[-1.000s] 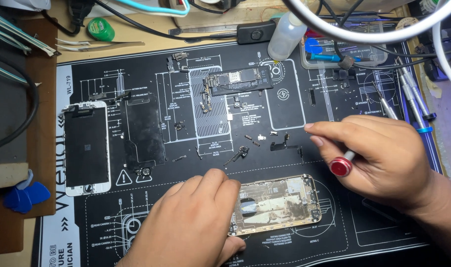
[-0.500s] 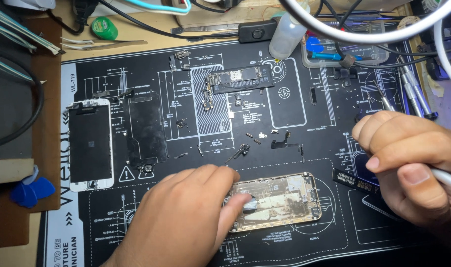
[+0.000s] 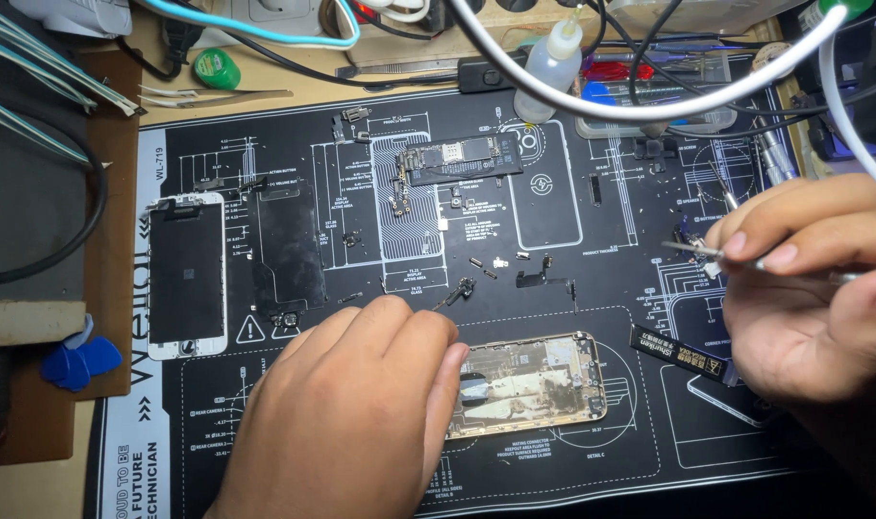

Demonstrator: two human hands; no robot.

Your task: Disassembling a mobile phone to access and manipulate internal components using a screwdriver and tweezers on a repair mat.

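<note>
An opened gold phone housing (image 3: 532, 382) lies on the black repair mat (image 3: 640, 288) near the front. My left hand (image 3: 356, 413) rests palm down on the mat, its fingertips pressing the housing's left end. My right hand (image 3: 808, 293) hovers at the right edge of the mat and grips thin metal tweezers (image 3: 695, 249), whose tips point left above the mat. A black logic board (image 3: 462, 159) lies farther back, with small screws and brackets (image 3: 500, 269) scattered between it and the housing.
A white-framed phone screen (image 3: 186, 274) and a dark shield plate (image 3: 286, 248) lie at the left. A small black battery strip (image 3: 678, 354) sits right of the housing. A squeeze bottle (image 3: 548, 67), cables, a parts tray (image 3: 649, 106) and blue picks (image 3: 77, 358) surround the mat.
My right hand has put down the red-capped tool, moved to the right edge and now holds tweezers. My left hand stays on the housing.
</note>
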